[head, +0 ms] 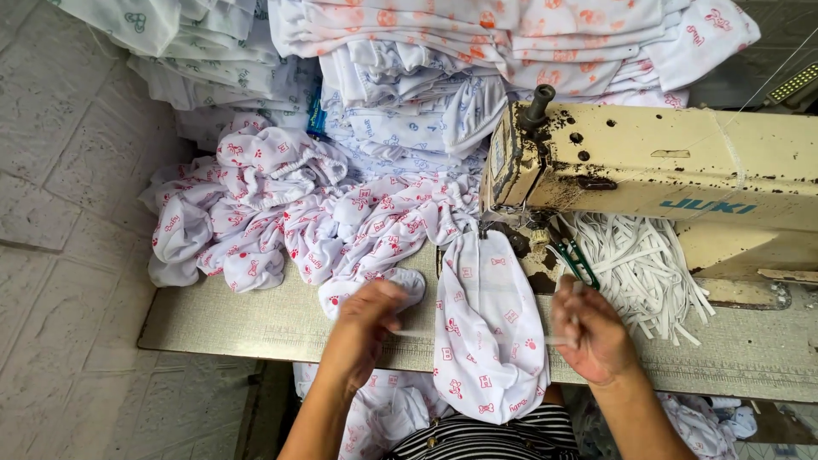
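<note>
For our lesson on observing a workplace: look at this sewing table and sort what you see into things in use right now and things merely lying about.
In use:
left hand
right hand
white printed garment piece under the needle
sewing machine
white elastic strip, apparently in the right hand

Lying about:
loose pile of printed pieces
folded stacks
heap of elastic strips
green-handled snips

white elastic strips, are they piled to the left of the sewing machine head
No, the white elastic strips lie on the table under the arm of the sewing machine, right of its needle end.
</note>
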